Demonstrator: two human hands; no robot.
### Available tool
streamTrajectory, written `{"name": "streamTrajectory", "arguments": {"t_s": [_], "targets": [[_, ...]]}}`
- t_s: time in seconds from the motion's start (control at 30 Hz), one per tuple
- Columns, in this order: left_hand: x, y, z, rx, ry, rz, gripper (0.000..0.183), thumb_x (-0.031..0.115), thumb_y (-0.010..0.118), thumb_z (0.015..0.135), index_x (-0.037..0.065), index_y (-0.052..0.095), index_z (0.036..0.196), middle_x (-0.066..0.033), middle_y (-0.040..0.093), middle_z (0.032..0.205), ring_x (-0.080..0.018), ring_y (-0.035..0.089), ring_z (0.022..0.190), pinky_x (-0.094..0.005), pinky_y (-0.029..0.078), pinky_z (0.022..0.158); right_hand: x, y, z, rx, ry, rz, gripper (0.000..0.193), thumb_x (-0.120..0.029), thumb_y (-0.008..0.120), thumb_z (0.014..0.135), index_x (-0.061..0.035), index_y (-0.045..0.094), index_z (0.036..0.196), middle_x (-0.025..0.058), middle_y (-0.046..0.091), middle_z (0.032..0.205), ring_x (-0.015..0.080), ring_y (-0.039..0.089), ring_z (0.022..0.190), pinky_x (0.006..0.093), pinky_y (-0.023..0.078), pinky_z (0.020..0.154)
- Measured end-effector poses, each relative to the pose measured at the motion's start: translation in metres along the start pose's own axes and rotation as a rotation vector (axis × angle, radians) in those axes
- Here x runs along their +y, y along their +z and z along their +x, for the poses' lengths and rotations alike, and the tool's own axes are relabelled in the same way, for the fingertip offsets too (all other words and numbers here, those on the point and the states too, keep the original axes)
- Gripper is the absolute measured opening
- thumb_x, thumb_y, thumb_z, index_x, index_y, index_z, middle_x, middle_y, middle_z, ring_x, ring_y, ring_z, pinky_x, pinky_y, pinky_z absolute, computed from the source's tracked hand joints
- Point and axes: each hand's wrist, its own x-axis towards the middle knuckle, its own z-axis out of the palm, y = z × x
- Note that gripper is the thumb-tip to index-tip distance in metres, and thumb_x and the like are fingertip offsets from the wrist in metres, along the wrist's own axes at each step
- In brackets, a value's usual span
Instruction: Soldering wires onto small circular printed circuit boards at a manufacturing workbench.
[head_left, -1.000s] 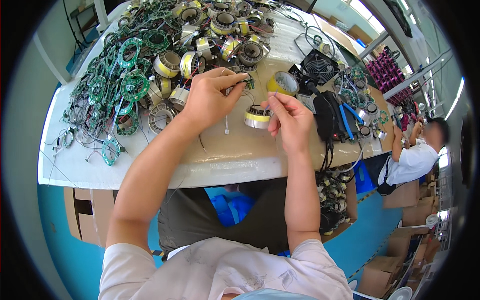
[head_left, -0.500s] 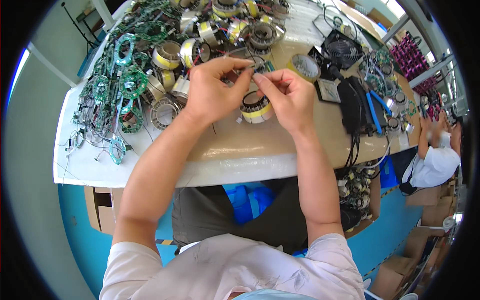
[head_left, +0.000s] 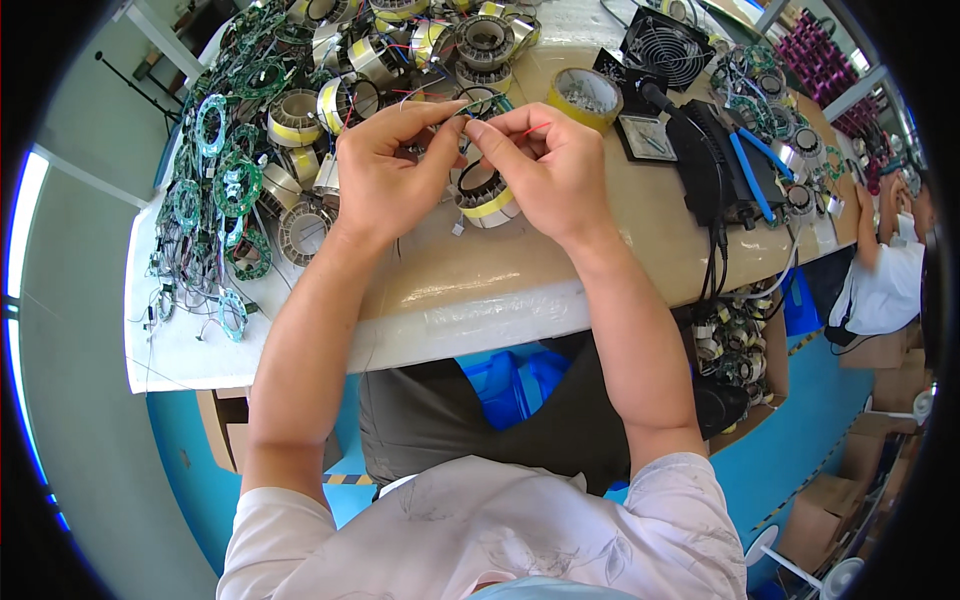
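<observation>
My left hand [head_left: 392, 172] is closed in a pinch, its fingertips meeting those of my right hand [head_left: 552, 172]. Thin wires run between the two pinches, and a red wire [head_left: 540, 127] sticks out by the right fingers. Exactly what the left fingertips grip is too small to make out. Just beyond the fingertips shows a green circuit board [head_left: 486, 102], partly hidden. Beneath the hands a motor stator [head_left: 490, 212] with yellow tape around it stands on the brown board, its upper part partly covered by my fingers.
Left lies a heap of green ring circuit boards [head_left: 238, 185]; several taped stators [head_left: 295, 118] stand beside it. Rightward are a tape roll [head_left: 585, 97], a black fan [head_left: 668, 50], a black box-shaped device [head_left: 735, 180] and blue-handled pliers [head_left: 752, 175]. Another person [head_left: 885, 285] works at far right.
The view has shifted, so the table and its things sit differently in the picture. Both hands stay pinched together over the same stator, with only slight finger movement.
</observation>
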Motion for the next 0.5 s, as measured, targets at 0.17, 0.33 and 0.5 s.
{"name": "streamTrajectory", "arguments": {"t_s": [0.17,0.33,0.5], "targets": [[0.0019,0.0009,0.0014,-0.005,0.072,-0.01,0.018,0.0,0.069,0.089,-0.002,0.076,0.105,-0.0122,0.074,0.097,-0.0128,0.072,0.072,-0.0215,0.056,0.057,-0.0013,-0.0019,0.0007,0.013,-0.021,0.013,0.02,-0.019,0.078,0.087,0.0006,0.073,0.087,0.0036,0.072,0.072,0.0038,0.058,0.06,0.0212,0.046,0.055],[0.001,-0.0034,0.0019,-0.065,0.096,0.096,0.021,-0.004,0.066,0.092,-0.003,0.074,0.112,-0.0146,0.071,0.111,-0.015,0.072,0.08,-0.0243,0.061,0.069,-0.0005,-0.0019,0.0026,-0.004,-0.021,0.032,0.019,-0.018,0.078,0.088,0.0008,0.073,0.088,0.0034,0.072,0.072,0.0035,0.058,0.06,0.0207,0.046,0.054],[-0.0064,-0.0021,0.0062,0.003,0.252,0.146,0.017,0.002,0.071,0.086,-0.001,0.077,0.101,-0.0121,0.076,0.09,-0.0136,0.072,0.071,-0.0236,0.057,0.058,-0.0007,-0.0015,0.0022,-0.018,-0.056,-0.013,0.017,-0.015,0.077,0.087,0.0004,0.073,0.088,0.0036,0.071,0.072,0.0035,0.058,0.059,0.0207,0.045,0.053]]}}
